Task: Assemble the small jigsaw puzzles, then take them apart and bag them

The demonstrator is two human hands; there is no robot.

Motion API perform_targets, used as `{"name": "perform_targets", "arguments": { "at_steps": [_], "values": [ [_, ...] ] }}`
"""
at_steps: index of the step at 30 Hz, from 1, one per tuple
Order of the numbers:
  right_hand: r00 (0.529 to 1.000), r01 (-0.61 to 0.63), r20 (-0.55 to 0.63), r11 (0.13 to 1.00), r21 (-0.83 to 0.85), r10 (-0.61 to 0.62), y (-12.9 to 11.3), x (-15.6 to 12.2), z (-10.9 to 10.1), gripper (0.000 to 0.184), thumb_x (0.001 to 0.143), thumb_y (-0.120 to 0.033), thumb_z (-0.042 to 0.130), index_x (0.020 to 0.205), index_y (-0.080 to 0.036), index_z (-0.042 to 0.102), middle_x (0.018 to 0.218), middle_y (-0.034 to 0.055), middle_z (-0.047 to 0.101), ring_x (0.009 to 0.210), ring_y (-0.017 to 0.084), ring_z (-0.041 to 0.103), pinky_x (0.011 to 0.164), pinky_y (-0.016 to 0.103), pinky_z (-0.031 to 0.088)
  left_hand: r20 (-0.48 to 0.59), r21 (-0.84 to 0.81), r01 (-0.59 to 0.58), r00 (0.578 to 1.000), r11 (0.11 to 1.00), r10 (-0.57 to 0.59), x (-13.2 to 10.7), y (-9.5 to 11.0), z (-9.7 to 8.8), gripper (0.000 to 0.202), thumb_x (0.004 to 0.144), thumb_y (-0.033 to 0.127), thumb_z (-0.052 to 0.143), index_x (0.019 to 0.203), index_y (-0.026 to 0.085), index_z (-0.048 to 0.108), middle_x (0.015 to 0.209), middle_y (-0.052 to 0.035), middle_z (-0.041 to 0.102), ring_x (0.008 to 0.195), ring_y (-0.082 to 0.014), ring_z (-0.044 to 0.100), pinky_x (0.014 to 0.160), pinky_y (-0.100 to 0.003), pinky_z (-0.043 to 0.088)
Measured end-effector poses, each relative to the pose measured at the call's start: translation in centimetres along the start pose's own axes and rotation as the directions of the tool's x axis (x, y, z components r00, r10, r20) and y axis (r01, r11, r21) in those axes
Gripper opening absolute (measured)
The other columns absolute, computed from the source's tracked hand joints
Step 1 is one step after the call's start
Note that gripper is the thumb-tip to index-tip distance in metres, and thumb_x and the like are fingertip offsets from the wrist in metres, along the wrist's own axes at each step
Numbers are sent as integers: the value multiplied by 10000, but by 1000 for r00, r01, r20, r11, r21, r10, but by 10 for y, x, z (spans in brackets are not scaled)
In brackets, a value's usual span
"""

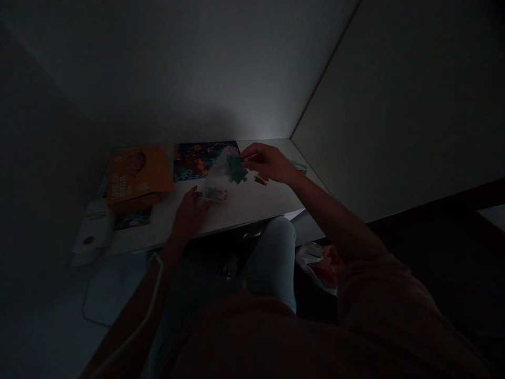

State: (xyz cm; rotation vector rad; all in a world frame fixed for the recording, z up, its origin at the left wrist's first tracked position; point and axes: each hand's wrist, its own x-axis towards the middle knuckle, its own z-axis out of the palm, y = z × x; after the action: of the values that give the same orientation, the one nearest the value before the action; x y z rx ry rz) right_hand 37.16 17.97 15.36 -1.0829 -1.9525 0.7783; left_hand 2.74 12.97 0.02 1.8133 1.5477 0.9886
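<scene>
The scene is very dim. My right hand is closed in a pinch on the top of a clear plastic bag that holds teal puzzle pieces. My left hand grips the bag's lower end near the front of the white table. The bag stretches slanted between both hands, just above the tabletop. Behind it lies a colourful puzzle picture.
An orange box stands at the table's left, with a white object beside it. A few small pieces lie near my right hand. White walls meet in a corner behind. A plastic bag lies on the floor at right.
</scene>
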Motion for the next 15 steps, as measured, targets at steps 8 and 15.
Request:
{"name": "perform_targets", "arguments": {
  "at_steps": [8,15],
  "values": [
    [928,-339,-278,867,-365,246,94,-21,-84,433,1056,-544,846,1346,-223,834,1372,166,863,1171,312,838,1086,519,701,28,-10,-22,999,1000,22,0,-2,0,904,1003,590,719,1738,113,495,1660,-277,683,1490,-413,727,1354,-647,541],
    [777,-619,-379,499,-606,503,174,-97,-131,700,947,-574,948,1425,-87,794,1361,324,843,1249,429,848,1071,539,696,31,-10,-51,998,999,51,3,-9,0,892,994,621,736,1729,169,506,1623,-244,715,1442,-418,754,1307,-672,582]
  ]
}}
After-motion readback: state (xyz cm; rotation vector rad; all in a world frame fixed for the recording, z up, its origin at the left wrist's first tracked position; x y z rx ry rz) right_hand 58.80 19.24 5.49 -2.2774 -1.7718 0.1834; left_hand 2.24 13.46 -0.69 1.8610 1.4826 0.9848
